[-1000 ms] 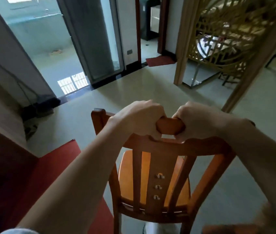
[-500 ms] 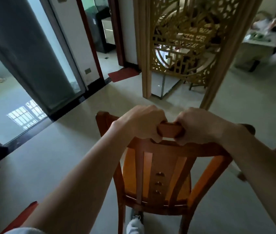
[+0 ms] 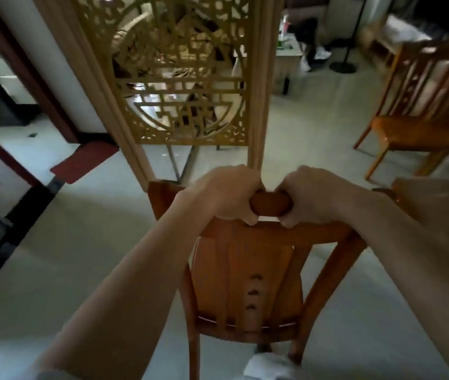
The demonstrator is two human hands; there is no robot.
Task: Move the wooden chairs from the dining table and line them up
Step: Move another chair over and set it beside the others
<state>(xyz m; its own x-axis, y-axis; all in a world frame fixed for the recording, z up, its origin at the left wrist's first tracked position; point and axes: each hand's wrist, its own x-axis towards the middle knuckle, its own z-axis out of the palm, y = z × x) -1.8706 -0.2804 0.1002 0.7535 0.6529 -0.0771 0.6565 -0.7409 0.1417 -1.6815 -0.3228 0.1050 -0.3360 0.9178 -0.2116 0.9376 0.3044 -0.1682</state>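
Both hands grip the top rail of the carried chair (image 3: 248,283): the left hand (image 3: 227,193) and right hand (image 3: 316,194) sit side by side at the rail's centre, fingers (image 3: 250,219) clamped through the handle slot. The chair stands near centre, in front of the carved screen (image 3: 179,78). A second chair (image 3: 423,105) waits far right on the floor (image 3: 53,242). Steer right toward it, keeping the legs clear of the screen post. Keep the rail level and set it down beside the second chair, backs aligned, not touching.
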